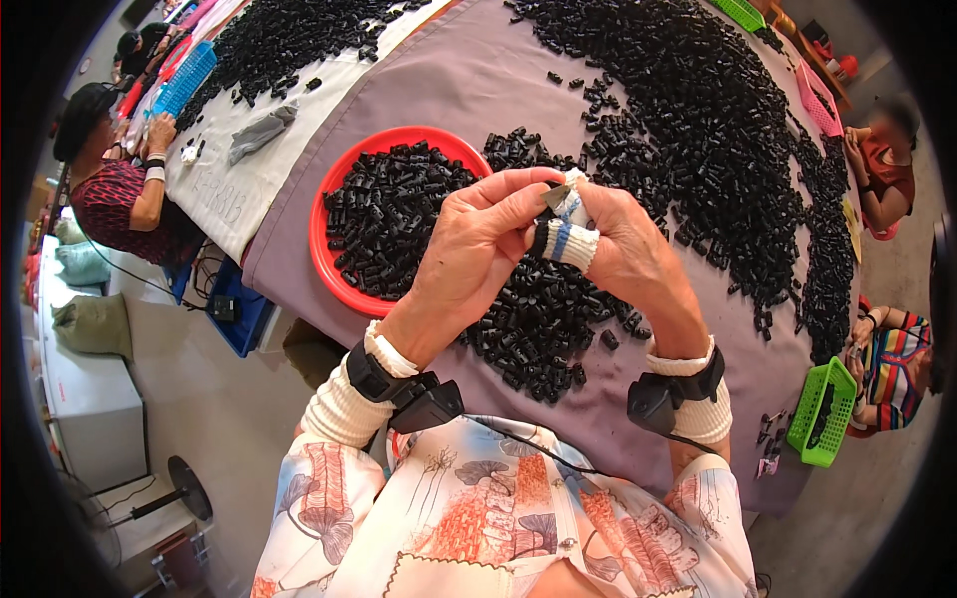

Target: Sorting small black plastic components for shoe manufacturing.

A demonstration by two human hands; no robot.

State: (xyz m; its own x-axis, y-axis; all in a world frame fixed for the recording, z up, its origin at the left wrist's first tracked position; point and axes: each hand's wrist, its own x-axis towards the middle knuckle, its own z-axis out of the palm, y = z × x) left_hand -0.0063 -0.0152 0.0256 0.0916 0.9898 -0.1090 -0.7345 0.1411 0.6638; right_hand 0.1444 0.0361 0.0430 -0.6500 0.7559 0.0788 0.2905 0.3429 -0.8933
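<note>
My left hand (464,254) and my right hand (638,259) meet above a loose pile of small black plastic parts (528,334). My left thumb and forefinger are pinched together against the right fingertips. White knitted wraps with blue stripes (570,242) cover fingers of my right hand, which is curled closed. A dark bit shows beside the lower wrap, and a small greyish, flat piece shows at the left thumb tip. Fingers hide most of what I hold. Left of my hands stands a red basin (322,244) full of the same black parts.
A large heap of black parts (698,130) spreads over the mauve cloth (419,90). A green basket (822,414) stands at the right edge. Other people sit around the tables, one at left (120,199). A standing fan (184,488) is on the floor at lower left.
</note>
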